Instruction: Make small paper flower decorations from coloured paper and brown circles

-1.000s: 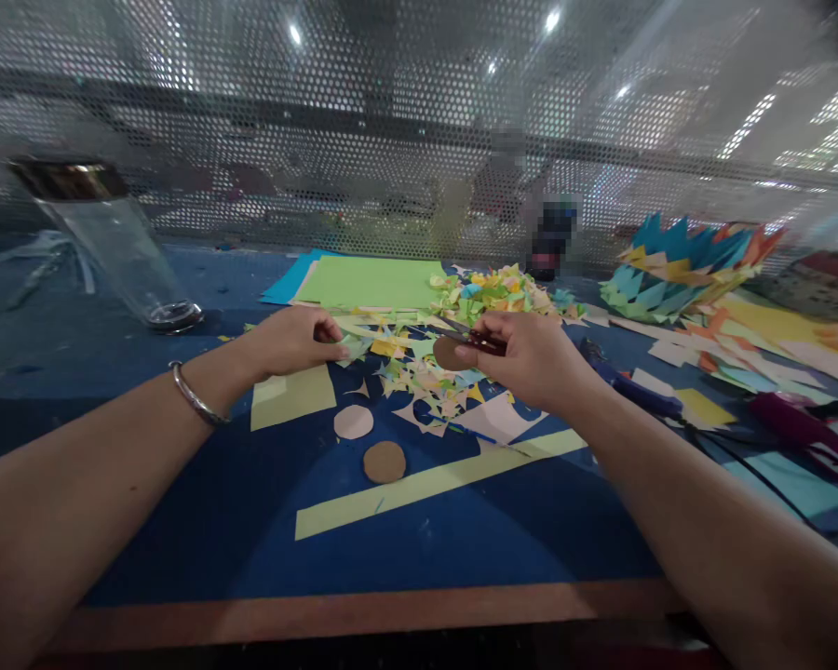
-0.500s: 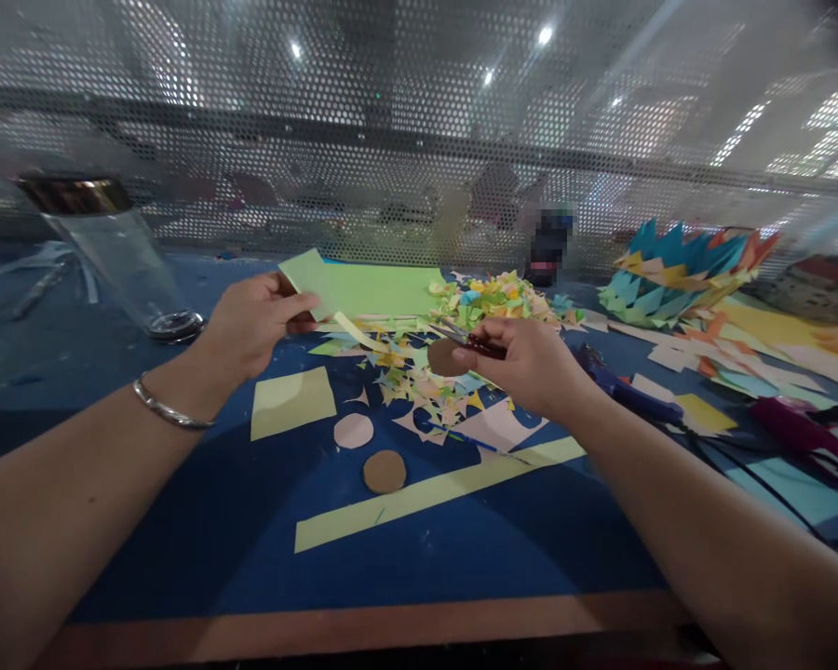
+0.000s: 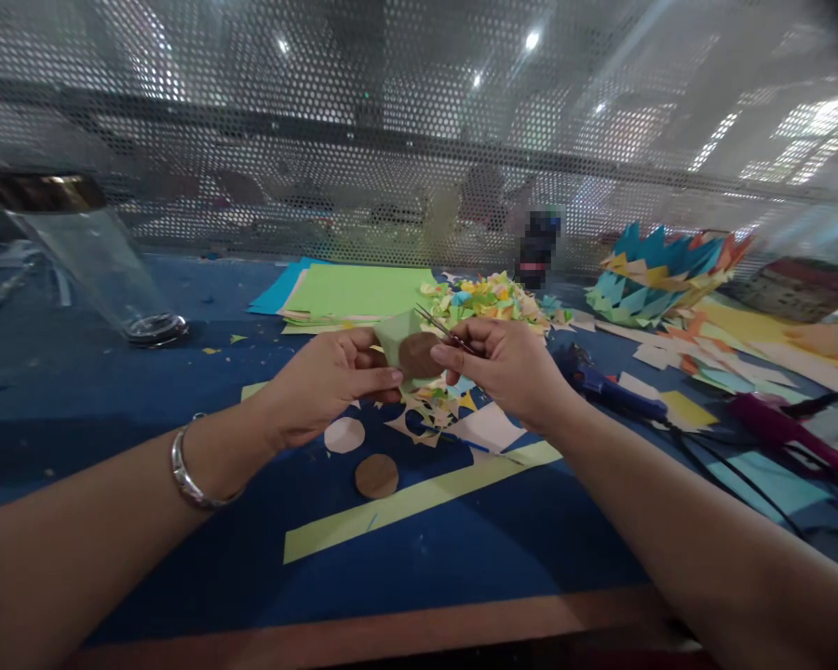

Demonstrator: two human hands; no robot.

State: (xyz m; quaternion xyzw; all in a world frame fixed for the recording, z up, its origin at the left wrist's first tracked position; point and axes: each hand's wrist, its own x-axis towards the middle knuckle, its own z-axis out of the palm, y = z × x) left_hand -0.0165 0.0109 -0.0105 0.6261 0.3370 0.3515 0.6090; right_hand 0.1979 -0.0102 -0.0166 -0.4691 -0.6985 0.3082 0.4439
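Observation:
My left hand (image 3: 345, 377) pinches a small piece of pale green paper (image 3: 396, 330) at its left edge, above the table. A brown cardboard disc (image 3: 419, 356) lies against the front of that paper. My right hand (image 3: 493, 358) grips a pair of scissors (image 3: 443, 328), blades pointing up and left, and its thumb and fingers also hold the disc. Below the hands, a pale round paper cutout (image 3: 344, 435) and a second brown disc (image 3: 376, 475) rest on the blue tabletop. Next to them lies a long pale yellow-green strip (image 3: 419, 500).
Green sheets (image 3: 370, 290) are stacked at the back beside a heap of paper scraps (image 3: 489, 302). A glass bottle (image 3: 112, 270) stands at left. On the right are a blue glue gun (image 3: 614, 389), a magenta one (image 3: 782, 428) and a zigzag paper crown (image 3: 663, 270).
My left hand has moved right, bringing the green paper behind the cardboard disc in my right hand. The scissors and disc stay in my right hand. The view has shifted slightly.

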